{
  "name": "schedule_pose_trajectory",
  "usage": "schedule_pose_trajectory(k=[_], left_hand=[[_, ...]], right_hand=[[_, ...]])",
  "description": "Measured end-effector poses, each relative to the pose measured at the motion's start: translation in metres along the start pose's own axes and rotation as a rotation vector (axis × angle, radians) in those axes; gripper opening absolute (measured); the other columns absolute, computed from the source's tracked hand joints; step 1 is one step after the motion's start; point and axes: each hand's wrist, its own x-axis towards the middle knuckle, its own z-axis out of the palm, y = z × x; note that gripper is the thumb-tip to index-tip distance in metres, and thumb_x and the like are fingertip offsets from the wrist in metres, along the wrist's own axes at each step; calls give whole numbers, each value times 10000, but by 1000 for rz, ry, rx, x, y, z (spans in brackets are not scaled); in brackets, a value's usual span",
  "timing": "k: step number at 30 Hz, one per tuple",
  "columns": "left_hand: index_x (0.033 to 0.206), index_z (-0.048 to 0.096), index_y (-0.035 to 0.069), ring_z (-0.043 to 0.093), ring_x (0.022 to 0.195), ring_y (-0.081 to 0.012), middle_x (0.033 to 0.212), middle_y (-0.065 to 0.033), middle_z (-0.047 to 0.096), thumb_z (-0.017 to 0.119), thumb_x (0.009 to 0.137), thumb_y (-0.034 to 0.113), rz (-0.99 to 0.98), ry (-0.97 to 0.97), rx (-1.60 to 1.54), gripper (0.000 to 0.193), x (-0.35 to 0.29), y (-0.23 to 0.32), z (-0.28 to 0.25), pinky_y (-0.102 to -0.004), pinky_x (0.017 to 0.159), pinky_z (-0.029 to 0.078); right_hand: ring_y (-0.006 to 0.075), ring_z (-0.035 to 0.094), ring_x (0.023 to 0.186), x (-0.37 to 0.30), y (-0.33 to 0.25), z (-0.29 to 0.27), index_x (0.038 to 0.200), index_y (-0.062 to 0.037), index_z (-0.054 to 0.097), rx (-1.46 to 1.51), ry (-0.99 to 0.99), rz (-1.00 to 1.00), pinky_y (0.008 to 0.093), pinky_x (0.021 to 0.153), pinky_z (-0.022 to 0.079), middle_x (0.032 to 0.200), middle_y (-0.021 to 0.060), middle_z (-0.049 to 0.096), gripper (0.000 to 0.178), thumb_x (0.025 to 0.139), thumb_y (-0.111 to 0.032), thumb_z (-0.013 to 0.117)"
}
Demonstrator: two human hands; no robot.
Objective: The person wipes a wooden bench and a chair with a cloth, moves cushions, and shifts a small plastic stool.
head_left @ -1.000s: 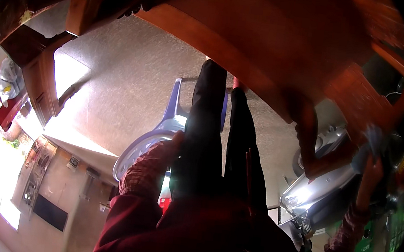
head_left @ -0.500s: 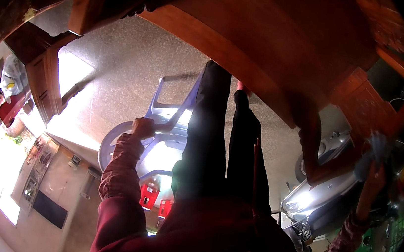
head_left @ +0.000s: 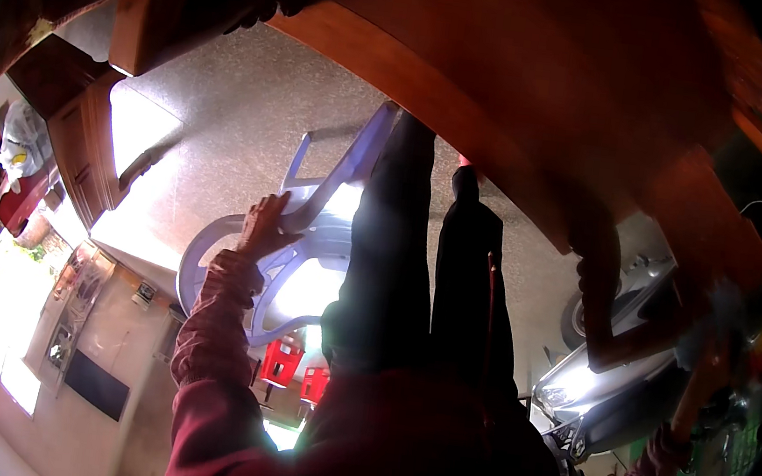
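Note:
My left hand [head_left: 264,227] is at the rounded arm end of a pale lavender plastic chair [head_left: 333,204]. Its fingers stretch up and the thumb points aside, touching the chair or lying just against it. Far to the right, my right hand [head_left: 713,359] holds a blurred grey-blue cloth [head_left: 723,310] beside the carved wooden armrest of a large reddish-brown wooden bench [head_left: 510,93]. Shadow and motion smear its fingers.
A silver motorbike [head_left: 605,376] stands at the right, behind the bench's arm. Red plastic stools [head_left: 280,364] sit beyond the lavender chair. A dark wooden cabinet [head_left: 82,138] is at the left. My legs stand between chair and bench.
My left hand has loosened from a closed grip on the chair's arm, its fingers now stretched. The chair has shifted slightly left. My right hand has moved a little lower and right with the cloth.

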Motion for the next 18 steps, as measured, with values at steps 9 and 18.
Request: schedule_pose_trajectory(k=[9, 18], left_hand=[[1016, 530, -28, 541, 618, -284, 726, -129, 537, 742, 650, 306, 457, 156, 103, 539, 24, 7, 1, -390, 564, 443], [834, 536, 58, 600, 589, -342, 646, -140, 586, 737, 635, 316, 151, -30, -89, 382, 16, 8, 12, -429, 517, 480]], right_hand=[[213, 559, 738, -5, 40, 5, 1193, -45, 562, 48, 54, -147, 342, 668, 445, 1000, 167, 607, 378, 973, -309, 404], [207, 481, 626, -15, 59, 15, 1163, -65, 575, 229, 61, 46, 352, 586, 405, 880, 150, 564, 388, 988, -334, 357]])
